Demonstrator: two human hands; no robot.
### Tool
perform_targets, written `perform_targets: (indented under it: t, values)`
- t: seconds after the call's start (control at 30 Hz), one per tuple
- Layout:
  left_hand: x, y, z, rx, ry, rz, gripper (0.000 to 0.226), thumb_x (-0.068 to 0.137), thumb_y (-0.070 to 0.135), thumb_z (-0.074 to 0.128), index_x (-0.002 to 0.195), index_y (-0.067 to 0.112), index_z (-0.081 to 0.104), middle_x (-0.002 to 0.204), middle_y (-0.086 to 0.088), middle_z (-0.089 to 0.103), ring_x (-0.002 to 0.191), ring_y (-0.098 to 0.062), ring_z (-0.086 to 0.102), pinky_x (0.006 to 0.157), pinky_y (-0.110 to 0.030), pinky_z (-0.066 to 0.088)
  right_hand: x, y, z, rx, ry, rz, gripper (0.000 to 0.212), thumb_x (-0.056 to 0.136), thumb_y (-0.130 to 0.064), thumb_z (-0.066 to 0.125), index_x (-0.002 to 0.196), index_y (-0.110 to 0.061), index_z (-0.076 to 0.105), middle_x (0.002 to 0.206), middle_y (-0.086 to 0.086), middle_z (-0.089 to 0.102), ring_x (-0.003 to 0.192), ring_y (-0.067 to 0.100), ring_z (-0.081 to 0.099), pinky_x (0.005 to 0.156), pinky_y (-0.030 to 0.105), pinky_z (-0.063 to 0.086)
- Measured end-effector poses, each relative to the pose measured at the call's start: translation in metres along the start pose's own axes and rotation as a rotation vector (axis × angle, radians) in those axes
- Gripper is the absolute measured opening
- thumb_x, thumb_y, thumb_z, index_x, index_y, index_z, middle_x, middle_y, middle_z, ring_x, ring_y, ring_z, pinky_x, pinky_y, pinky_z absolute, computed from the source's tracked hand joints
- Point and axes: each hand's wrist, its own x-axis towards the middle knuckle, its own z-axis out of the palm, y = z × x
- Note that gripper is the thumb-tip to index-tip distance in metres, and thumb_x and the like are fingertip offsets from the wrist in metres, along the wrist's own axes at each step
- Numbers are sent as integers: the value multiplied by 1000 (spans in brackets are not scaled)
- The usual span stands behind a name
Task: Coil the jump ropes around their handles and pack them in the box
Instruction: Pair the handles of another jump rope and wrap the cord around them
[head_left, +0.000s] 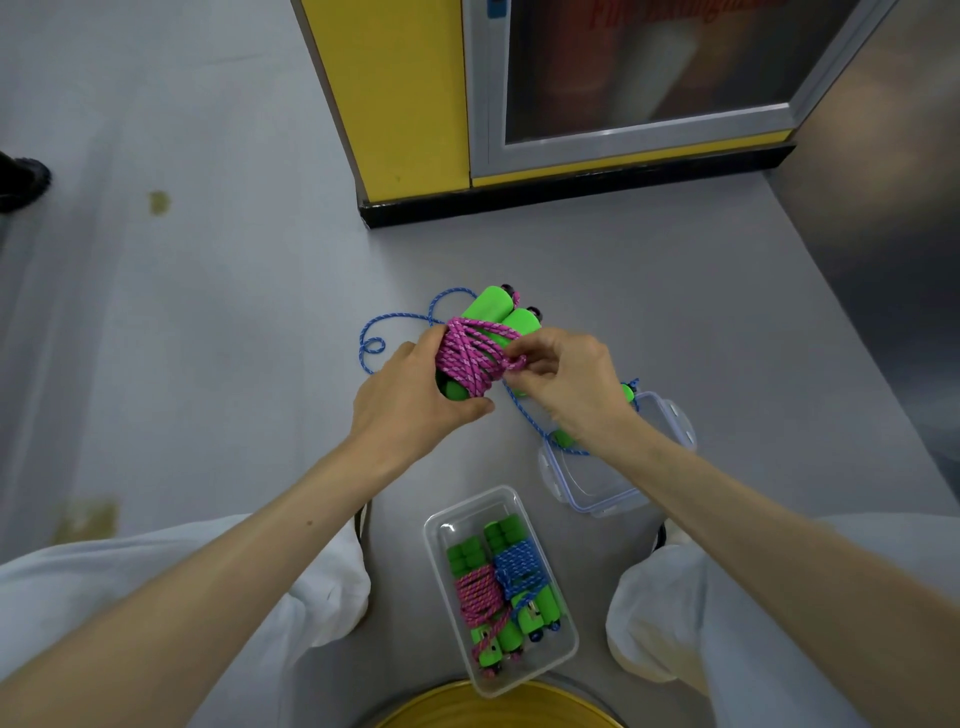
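Note:
My left hand (410, 395) grips the lower end of two green foam handles (498, 317) wrapped in pink rope (467, 358). My right hand (566, 379) pinches the loose end of that pink rope beside the coil. A blue jump rope (387, 322) lies uncoiled on the floor behind my hands; one of its green handles (563, 439) shows under my right wrist. The clear plastic box (563, 636) stands on the floor between my knees and holds a coiled pink rope (480, 597) and a coiled blue rope (519, 569).
The box's clear lid (602, 483) lies on the floor to the right, partly under my right forearm. A yellow cabinet (400, 104) with a glass door stands ahead. A round yellow object (493, 709) sits at the bottom edge. Grey floor spreads to the left.

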Motion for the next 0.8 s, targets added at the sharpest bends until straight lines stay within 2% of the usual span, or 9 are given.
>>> perform_targets:
  t: [0.1,0.17,0.23,0.33,0.43,0.5,0.6,0.7,0.8]
  values:
    - [-3,5,1,-2,-15,31,82,66,56,76,135,30,39,111,3,58,97,-19,59,77,-34,49,2,1,-3,-30,59,-53,5,84,-1,65,89,-4,67,71,7,66,50,2,59,63,19,55]
    - [-5,7,2,-5,-18,39,82,66,56,75,135,31,39,110,4,58,95,-18,58,76,-32,48,4,2,-3,-121,83,-106,4,86,-5,64,89,-4,66,70,2,64,50,3,53,58,14,48]
    - [-4,8,1,-19,-14,41,81,66,56,75,134,31,40,109,4,58,94,-18,58,75,-31,47,4,4,0,-241,120,-163,6,88,-9,62,93,-6,64,75,-1,62,58,6,52,61,19,45]
    - [-4,9,-1,-39,-2,33,79,67,55,75,133,32,40,108,5,58,93,-17,57,72,-29,44,1,5,3,-365,187,-308,6,88,-8,59,91,-4,62,82,6,64,68,19,55,64,37,49]
    - [-9,11,-1,29,-13,43,80,68,54,75,134,32,37,104,7,53,94,-17,58,71,-26,38,-1,5,5,-470,181,-495,8,81,-4,58,82,-1,66,81,11,62,63,25,59,51,39,51]
    - [-12,10,1,45,-31,29,80,69,54,75,135,32,37,102,7,51,95,-18,58,72,-26,37,-1,7,6,-488,139,-546,11,78,-3,59,82,-1,69,80,11,63,61,28,61,48,39,52]
    - [-13,8,1,65,-29,29,81,69,55,74,136,32,35,108,5,54,96,-20,59,72,-26,38,2,12,6,-467,92,-548,12,78,-5,60,83,-3,70,80,9,65,65,26,62,52,42,53]
    - [-12,9,-1,53,-3,39,82,69,54,74,137,32,35,110,4,55,97,-19,58,73,-26,38,7,11,5,-376,117,-473,12,80,-10,59,85,-6,69,81,6,66,70,23,61,59,44,52]
    - [-13,12,-1,48,14,61,83,70,54,74,138,30,34,109,4,55,95,-18,58,71,-26,38,4,7,6,-324,194,-419,9,82,-4,59,85,-3,67,79,9,64,68,20,57,64,37,50]
